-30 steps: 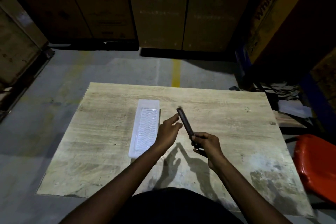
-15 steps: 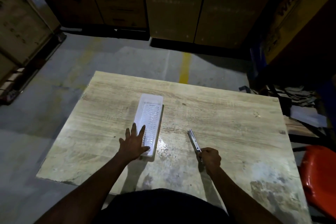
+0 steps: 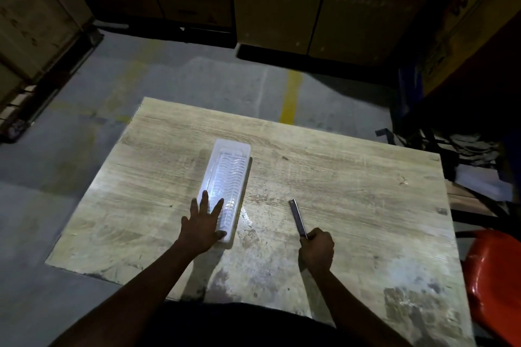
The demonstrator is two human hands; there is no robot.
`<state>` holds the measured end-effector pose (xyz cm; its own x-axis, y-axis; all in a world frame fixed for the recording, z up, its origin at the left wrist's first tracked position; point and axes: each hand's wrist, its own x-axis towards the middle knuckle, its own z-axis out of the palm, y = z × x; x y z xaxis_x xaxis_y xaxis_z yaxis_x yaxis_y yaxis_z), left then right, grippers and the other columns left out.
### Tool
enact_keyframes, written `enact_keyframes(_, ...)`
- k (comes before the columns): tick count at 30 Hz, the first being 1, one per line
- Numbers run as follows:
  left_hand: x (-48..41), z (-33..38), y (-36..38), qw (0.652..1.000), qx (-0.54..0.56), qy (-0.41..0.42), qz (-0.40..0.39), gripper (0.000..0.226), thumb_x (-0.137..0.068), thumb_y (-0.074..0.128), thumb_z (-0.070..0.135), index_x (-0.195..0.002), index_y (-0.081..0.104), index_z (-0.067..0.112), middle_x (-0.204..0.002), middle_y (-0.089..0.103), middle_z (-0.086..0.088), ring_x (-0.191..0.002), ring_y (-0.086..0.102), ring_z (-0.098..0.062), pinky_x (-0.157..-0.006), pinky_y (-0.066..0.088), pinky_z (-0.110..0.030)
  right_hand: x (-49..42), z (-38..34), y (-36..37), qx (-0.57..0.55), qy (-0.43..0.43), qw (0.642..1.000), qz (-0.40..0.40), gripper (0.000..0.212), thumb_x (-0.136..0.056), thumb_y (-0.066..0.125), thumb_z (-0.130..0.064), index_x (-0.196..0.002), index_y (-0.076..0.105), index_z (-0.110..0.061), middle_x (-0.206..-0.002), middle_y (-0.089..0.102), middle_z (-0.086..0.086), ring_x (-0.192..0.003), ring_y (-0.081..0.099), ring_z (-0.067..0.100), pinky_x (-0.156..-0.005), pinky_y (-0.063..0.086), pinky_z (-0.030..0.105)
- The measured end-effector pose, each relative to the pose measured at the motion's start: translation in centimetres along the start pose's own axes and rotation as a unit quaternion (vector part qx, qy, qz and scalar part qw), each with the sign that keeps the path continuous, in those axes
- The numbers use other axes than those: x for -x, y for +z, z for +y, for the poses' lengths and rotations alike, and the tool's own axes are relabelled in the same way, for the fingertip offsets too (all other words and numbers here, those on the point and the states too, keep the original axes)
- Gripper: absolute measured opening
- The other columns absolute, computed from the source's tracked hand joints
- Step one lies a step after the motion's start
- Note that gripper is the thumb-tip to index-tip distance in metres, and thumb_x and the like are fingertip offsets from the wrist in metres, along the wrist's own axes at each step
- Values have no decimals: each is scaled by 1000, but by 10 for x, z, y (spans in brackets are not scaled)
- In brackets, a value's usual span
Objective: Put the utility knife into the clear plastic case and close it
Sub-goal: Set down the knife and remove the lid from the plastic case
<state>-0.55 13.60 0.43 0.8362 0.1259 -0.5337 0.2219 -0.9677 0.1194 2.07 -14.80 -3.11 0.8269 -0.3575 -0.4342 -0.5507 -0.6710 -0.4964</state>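
A long clear plastic case (image 3: 229,175) with a ribbed top lies lengthwise on the wooden table (image 3: 352,177), left of centre. My left hand (image 3: 203,224) rests flat on the case's near end, fingers spread. To the right, my right hand (image 3: 316,251) is closed around the handle of a slim grey utility knife (image 3: 297,217). The knife points away from me, low over the table, about a hand's width right of the case. The case looks closed.
A red plastic chair (image 3: 496,284) stands at the table's right edge. Cardboard boxes (image 3: 270,0) line the far side of the concrete floor. Dark clutter (image 3: 456,149) lies beyond the table's right corner.
My left hand left the knife and moved left onto the near end of the case. My right hand lowered the knife toward the table. The view shifted slightly.
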Motion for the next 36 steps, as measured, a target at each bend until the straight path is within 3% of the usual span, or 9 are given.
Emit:
enact_keyframes(14,3,-4,0,1000,10,24,16,90,-85,57,51,-151,0,29,-160,-21,-14,-146,-7,-46,-101,41,-61,2,2,2,122,-43,992,-9,9,-84,62,-16,-88,68,-10,-96,61,12,-90,63,34,-69,49,35)
enact_keyframes(19,3,-6,-1,999,0,26,18,87,-85,57,50,-151,2,32,-160,-19,-14,-146,-3,-46,-106,31,-63,11,1,4,131,-45,990,24,12,-85,57,-19,-88,66,-11,-93,62,12,-90,62,35,-70,52,39)
enact_keyframes(21,3,-9,-2,999,9,32,24,83,-86,57,47,-151,8,34,-162,-13,-14,-147,1,-45,-107,29,-62,17,2,4,122,-50,990,46,13,-84,54,-21,-89,63,-13,-92,62,12,-90,61,36,-71,53,39)
enact_keyframes(24,3,-18,-6,994,81,40,62,72,-86,60,37,-149,25,31,-162,5,-13,-146,14,-39,-106,37,-54,24,-5,-4,99,-41,991,76,17,-86,52,-22,-97,63,-18,-96,62,10,-95,59,35,-72,50,39)
enact_keyframes(28,-2,-33,-10,957,276,-1,89,65,-87,61,20,-146,35,18,-155,29,-17,-141,31,-34,-111,30,-40,24,-37,-9,57,-87,993,59,20,-88,51,-18,-105,63,-17,-105,61,10,-102,57,34,-78,48,40)
enact_keyframes(31,1,-39,-19,902,421,-74,58,55,-91,55,13,-143,40,13,-144,49,-17,-131,46,-32,-105,35,-34,31,-75,6,20,-199,980,22,24,-88,53,-17,-110,62,-15,-109,61,10,-104,56,31,-80,47,37)
enact_keyframes(34,2,-44,-26,857,495,-139,28,48,-91,49,19,-139,45,16,-130,59,-21,-118,56,-35,-95,42,-34,48,-116,30,56,-299,952,-28,38,-87,53,-22,-123,56,-14,-122,58,11,-115,52,31,-89,47,41)
enact_keyframes(36,-3,-51,-26,823,542,-168,8,48,-88,48,25,-135,50,17,-127,62,-20,-112,60,-37,-96,49,-42,64,-139,50,112,-343,929,-80,51,-88,53,-29,-135,46,-13,-138,49,14,-127,44,35,-96,44,43)
